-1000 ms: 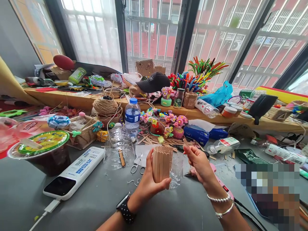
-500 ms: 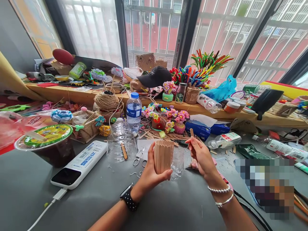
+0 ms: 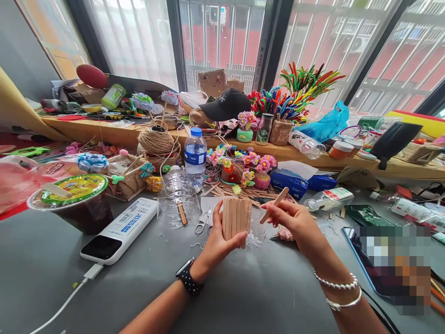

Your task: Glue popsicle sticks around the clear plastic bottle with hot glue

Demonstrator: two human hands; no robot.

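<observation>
My left hand (image 3: 217,243) is closed around a clear cut plastic bottle piece (image 3: 255,234) that has several wooden craft sticks (image 3: 236,218) lined up side by side on its wall. In my right hand (image 3: 292,220) a single wooden craft stick (image 3: 274,205) is pinched between the fingertips, slanting up and to the right, just right of the stick-covered piece. Both hands hover over the grey table (image 3: 146,287). More loose craft sticks (image 3: 243,191) lie beyond them.
A cut bottle top (image 3: 177,199), scissors (image 3: 203,222) and a water bottle (image 3: 194,155) stand left of the hands. A power bank (image 3: 120,229) with a cable lies at the left. Twine, paper flowers, pipe cleaners and a cap crowd the wooden ledge (image 3: 90,130).
My right hand has tilted the single stick from upright to a slant and moved a little closer to the stick-covered piece. The view has shifted slightly downward.
</observation>
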